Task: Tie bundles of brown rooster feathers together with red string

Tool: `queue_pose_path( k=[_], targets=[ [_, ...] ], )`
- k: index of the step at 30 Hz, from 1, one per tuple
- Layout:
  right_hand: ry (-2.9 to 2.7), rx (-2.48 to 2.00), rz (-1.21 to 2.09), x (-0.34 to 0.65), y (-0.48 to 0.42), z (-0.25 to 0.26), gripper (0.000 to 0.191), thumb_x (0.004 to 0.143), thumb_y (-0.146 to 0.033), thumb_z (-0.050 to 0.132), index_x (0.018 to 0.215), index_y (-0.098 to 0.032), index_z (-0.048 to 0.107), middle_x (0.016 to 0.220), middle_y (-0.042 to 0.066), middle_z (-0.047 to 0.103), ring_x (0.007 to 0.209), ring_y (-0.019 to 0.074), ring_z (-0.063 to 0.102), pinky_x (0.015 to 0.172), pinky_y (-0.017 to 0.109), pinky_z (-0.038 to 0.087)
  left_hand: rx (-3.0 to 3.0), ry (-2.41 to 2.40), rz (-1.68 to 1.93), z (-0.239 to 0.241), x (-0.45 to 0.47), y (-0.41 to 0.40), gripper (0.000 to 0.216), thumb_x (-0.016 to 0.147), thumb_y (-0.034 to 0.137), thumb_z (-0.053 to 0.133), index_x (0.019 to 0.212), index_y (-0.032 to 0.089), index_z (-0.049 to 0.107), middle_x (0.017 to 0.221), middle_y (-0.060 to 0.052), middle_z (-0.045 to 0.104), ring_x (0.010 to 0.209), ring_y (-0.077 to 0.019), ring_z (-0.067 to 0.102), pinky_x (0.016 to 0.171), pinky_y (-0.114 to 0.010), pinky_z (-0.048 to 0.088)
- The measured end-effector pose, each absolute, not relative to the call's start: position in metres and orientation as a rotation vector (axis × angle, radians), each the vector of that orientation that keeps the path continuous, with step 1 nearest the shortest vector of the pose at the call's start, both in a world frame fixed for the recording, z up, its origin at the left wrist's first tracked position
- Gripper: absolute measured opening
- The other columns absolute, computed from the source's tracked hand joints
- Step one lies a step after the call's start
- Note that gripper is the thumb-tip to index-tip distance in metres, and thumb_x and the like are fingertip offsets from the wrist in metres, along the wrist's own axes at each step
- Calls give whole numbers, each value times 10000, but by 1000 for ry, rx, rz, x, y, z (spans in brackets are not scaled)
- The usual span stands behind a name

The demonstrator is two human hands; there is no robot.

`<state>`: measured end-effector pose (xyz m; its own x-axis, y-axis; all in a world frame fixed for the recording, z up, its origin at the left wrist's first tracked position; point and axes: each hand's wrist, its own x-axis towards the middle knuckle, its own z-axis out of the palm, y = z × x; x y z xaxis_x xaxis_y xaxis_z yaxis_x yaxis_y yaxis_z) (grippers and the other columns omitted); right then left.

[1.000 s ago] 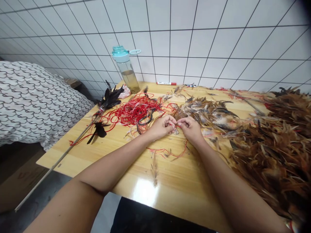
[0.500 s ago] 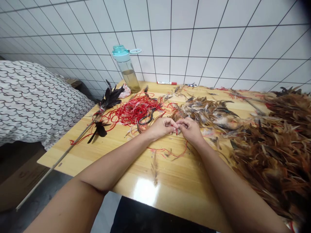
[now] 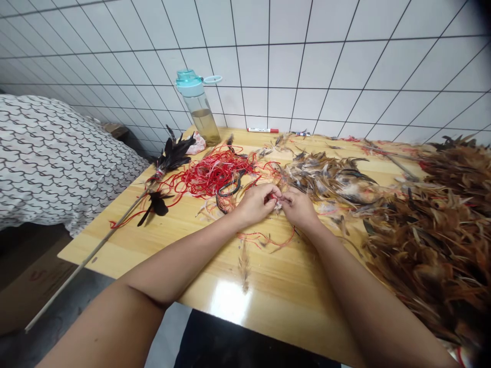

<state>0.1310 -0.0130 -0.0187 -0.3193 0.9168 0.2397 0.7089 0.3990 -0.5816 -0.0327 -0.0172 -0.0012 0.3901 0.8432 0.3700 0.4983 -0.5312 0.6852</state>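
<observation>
My left hand point(image 3: 255, 205) is closed in a pinch above the table, and a bit of red string point(image 3: 271, 197) shows between its thumb and fingers. Fingertips almost touching it, my right hand point(image 3: 298, 207) also pinches at the same string. A small whitish tuft lies under the fingertips, too small to make out. From below the right hand a loose red strand point(image 3: 268, 241) curves over the wood. Just beyond my hands lies a heap of brown and cream feathers point(image 3: 326, 176). Left of them is a tangle of red string point(image 3: 215, 174) with dark-handled scissors point(image 3: 226, 194), partly covered.
A stick with black feathers point(image 3: 172, 156) juts over the left edge of the wooden table point(image 3: 184, 255). A water bottle point(image 3: 203, 120) and a red marker point(image 3: 263, 130) stand and lie by the tiled wall. Brown feather bunches point(image 3: 433, 240) fill the right side.
My left hand's fingers have curled and shifted slightly, and the red string now shows inside its pinch instead of hanging between the hands. My right hand has hardly moved.
</observation>
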Motion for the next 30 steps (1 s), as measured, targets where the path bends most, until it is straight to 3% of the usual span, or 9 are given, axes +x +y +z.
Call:
queue_pose_path(
  k=[5,18,24,30],
  targets=[
    [-1907,-1371,624,131,-8,-23,160,771,-206,554,779,-172,711,721,24,565,670,137,527,642,254,399,2409,1163,1070,0,-34,-17,121,793,72,511,825,157,591,807,-25,613,787,-125,548,742,-245,427],
    [-1841,-1259,848,135,-4,-21,64,714,-208,637,757,-173,670,728,3,573,667,122,533,638,242,415,2444,1102,1042,-1,-38,-14,118,808,77,530,818,167,605,789,-20,624,783,-130,554,722,-244,426],
    [-2011,-1228,621,135,-8,-19,59,770,-153,548,746,-182,593,766,18,555,729,143,528,671,248,401,2407,1086,976,0,-39,-14,124,796,72,532,817,169,606,794,-12,634,770,-117,562,722,-231,424],
    [-2304,-1462,173,131,-24,0,198,897,-234,411,938,-200,601,975,70,565,736,162,532,588,266,333,2449,1093,970,-1,-38,-14,140,806,74,486,815,173,585,786,-9,617,768,-117,551,736,-233,423]
  ],
)
